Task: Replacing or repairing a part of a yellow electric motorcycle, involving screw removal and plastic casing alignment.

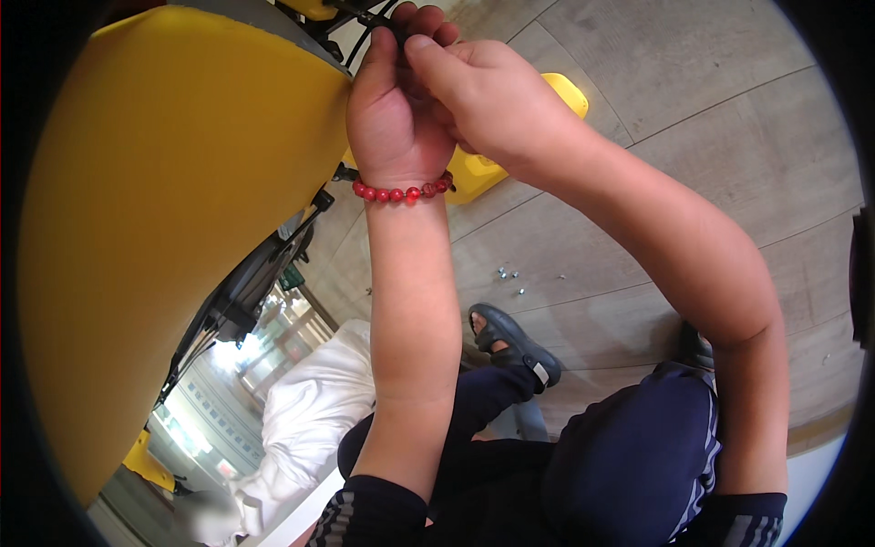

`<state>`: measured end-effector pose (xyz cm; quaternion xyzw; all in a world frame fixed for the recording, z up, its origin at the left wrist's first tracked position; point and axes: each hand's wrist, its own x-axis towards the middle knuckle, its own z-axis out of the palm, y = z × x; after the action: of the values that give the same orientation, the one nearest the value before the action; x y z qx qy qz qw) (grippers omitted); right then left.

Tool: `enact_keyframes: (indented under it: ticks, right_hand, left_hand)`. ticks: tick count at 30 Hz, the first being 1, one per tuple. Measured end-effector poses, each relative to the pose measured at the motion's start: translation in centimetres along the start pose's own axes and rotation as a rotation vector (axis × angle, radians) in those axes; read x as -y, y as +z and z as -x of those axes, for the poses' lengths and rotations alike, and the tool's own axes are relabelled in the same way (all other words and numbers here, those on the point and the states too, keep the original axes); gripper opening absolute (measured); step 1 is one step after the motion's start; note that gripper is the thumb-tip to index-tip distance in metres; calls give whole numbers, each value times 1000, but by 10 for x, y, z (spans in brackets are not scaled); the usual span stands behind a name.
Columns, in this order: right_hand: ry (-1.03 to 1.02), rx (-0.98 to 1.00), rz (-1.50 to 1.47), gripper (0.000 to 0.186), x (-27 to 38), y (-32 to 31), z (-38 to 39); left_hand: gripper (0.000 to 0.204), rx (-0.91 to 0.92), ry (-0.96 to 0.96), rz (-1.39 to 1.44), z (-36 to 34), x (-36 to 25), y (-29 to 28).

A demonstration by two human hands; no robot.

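Note:
My left hand, with a red beaded bracelet at its wrist, is raised at the top with the palm turned toward me. My right hand meets it from the right, thumb and fingers closed in a pinch. Between the fingertips of both hands is a thin black cable that runs up and left beside the large yellow panel. The end of the cable is mostly hidden by the fingers, and the frame's top edge cuts off its far part.
Behind my hands a yellow part rests low by the floor. Several small screws lie on the wood-look floor near my sandal. Black rods and brackets run under the panel. A person in white clothing is at lower left.

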<state>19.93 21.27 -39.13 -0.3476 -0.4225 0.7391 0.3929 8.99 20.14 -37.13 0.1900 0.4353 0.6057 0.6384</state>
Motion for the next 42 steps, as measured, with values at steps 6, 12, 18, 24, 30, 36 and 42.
enact_keyframes:
  ticks: [6, 12, 18, 24, 30, 36, 42]
  right_hand:
    - [421, 351, -896, 41, -3, -4, -1]
    - [-110, -98, 349, 36, -2, 8, 0]
    - [-243, -172, 336, 36, 4, 14, 0]
    - [-181, -198, 170, 37, 1, 21, -3]
    - [-162, -154, 143, 40, 0, 19, 1]
    - [-15, -112, 102, 42, -2, 19, 1]
    - [52, -114, 67, 42, 12, 13, 5]
  left_hand:
    - [27, 14, -31, -104, -2, -8, -17]
    - [28, 69, -53, -156, -6, -10, -21]
    - [30, 119, -92, -43, -5, -10, -24]
    - [31, 118, -121, -26, -4, -13, -28]
    - [33, 194, -170, -34, -3, -13, -29]
    - [32, 145, -145, -32, -1, -9, -36]
    - [28, 5, -36, -101, 2, -6, -8]
